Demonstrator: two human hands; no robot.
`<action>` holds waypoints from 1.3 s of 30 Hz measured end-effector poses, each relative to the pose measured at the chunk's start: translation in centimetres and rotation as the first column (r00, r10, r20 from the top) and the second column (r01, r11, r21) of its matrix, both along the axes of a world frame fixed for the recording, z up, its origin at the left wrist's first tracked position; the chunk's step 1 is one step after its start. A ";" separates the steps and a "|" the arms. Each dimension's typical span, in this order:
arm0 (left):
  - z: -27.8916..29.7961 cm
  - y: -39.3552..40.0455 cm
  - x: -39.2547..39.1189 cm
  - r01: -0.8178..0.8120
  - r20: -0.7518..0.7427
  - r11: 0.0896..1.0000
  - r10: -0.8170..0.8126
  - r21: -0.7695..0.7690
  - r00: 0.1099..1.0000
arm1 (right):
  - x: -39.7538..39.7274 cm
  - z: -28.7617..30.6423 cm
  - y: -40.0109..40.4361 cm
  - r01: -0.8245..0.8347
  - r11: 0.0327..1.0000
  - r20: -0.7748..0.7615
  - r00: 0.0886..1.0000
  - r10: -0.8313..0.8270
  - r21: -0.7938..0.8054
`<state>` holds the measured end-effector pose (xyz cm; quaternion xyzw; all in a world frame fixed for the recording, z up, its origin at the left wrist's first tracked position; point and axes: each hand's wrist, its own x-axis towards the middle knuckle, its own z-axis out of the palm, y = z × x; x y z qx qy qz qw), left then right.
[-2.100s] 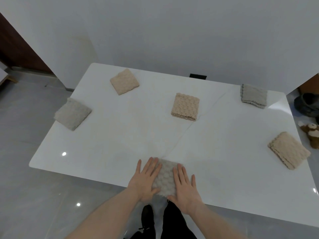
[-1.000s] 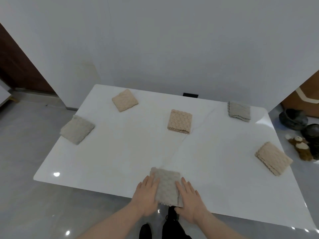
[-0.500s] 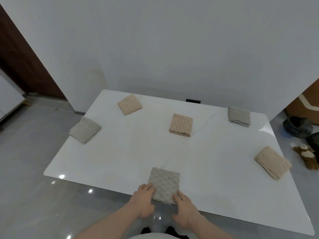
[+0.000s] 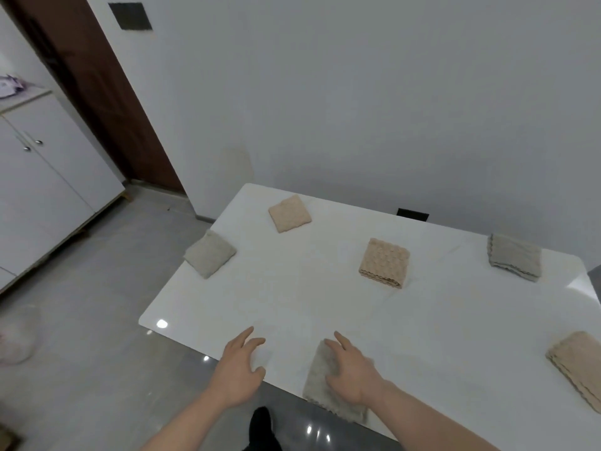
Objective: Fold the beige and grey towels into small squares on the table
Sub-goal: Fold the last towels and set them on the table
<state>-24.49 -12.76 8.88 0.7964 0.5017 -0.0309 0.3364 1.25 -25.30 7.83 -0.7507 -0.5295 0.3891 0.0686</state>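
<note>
White table point(image 4: 374, 320) is carrying five folded squares. I am resting my right hand point(image 4: 353, 374), fingers flat, on the grey towel point(image 4: 320, 382) at the near edge; my left hand point(image 4: 237, 369) is hovering relaxed. Pressing evenly should be flattening the creases.

The left hand point(image 4: 239, 372) has come off the folded grey towel point(image 4: 322, 382) and now lies apart from it over the near table point(image 4: 292, 304) edge, fingers loosely extended. The right hand point(image 4: 353, 372), previously at the towel's right side, now rests flat on top of it. The towel now overhangs the near edge. The camera view has swung left, revealing a white cabinet point(image 4: 42, 190)
</note>
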 end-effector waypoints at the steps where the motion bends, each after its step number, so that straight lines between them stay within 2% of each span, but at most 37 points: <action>1: 0.1 0.9 -0.3 -0.012 0.003 1.000 0.012 -0.003 1.000 | -0.2 0.1 0.7 0.002 1.000 -0.006 1.000 -0.002 0.009; 5: 0.0 4.5 -1.1 -0.014 0.008 1.000 0.015 -0.014 1.000 | -1.3 0.3 3.6 0.047 0.999 -0.022 0.999 -0.046 0.021; 12: -0.6 13.4 -4.4 0.092 0.009 0.995 -0.091 -0.046 0.996 | -6.3 -0.1 11.1 0.165 0.986 -0.033 0.986 -0.165 0.010; 19: -1.3 21.8 -9.1 0.166 -0.091 0.984 -0.171 -0.067 0.981 | -11.5 -0.6 17.3 0.272 0.961 -0.082 0.960 -0.267 0.056; 30: -1.0 24.6 -12.3 0.021 -0.065 0.999 -0.024 -0.046 0.998 | -13.1 -0.6 22.5 0.179 0.983 -0.088 0.981 -0.175 0.032; 34: -1.0 26.1 -14.4 -0.015 -0.128 1.000 0.011 -0.027 0.992 | -15.0 -1.6 24.1 0.161 0.987 -0.113 0.981 -0.160 0.001; 39: -0.9 30.2 -15.5 -0.002 -0.185 1.000 -0.003 -0.028 0.983 | -16.6 -2.1 26.0 0.185 0.982 -0.143 0.974 -0.178 0.041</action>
